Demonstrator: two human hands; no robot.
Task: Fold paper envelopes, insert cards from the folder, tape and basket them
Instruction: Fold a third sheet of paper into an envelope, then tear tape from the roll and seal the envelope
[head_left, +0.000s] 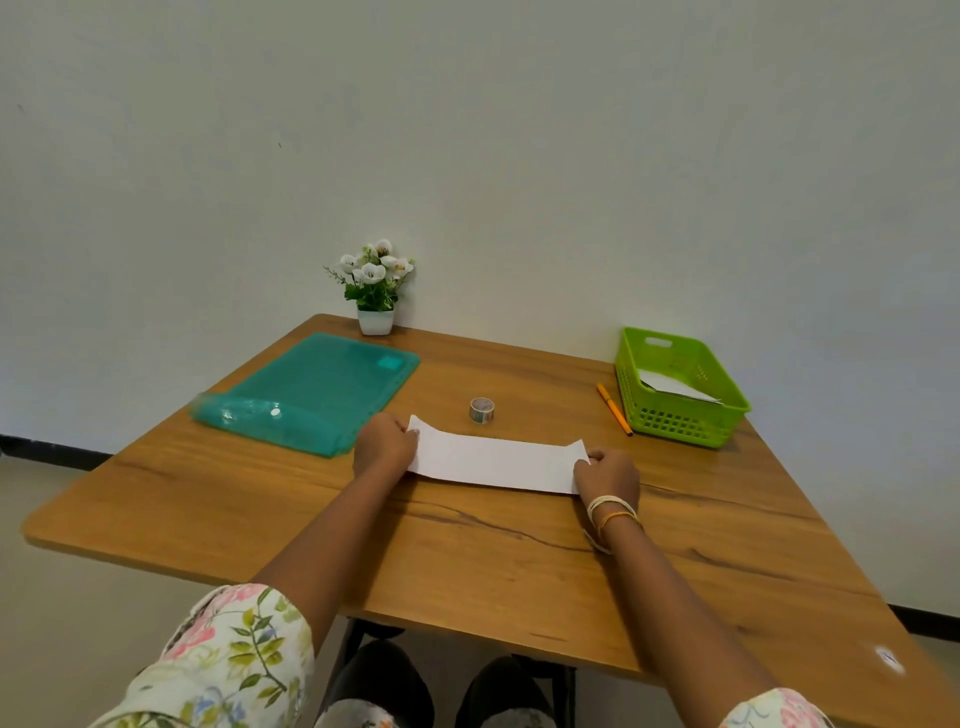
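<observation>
Both hands are on the paper here. The left hand (385, 445) has its fingers curled around the left end of the white paper (496, 461), and the right hand (607, 475) is pinching the right end the same way, so each short edge is gripped and the far corners curl up a bit. The sheet is a long strip lying flat across the middle of the wooden worktop (467, 561), looks folded over lengthwise but I can't tell for sure. There are bangles (612, 512) on the right wrist and floral sleeves (234, 654) lower down.

Just behind the paper sits a small roll of tape (481, 410), standing apart from it. Off to the left is the teal plastic folder (317, 392), its near edge close beside the left hand. Over on the right far side there's a green basket (680, 410) with some white paper already inside, and an orange pen (614, 409) lies just beside the basket's left wall. A little potted plant with white flowers (375, 286) is at the back edge against the wall (519, 130).
</observation>
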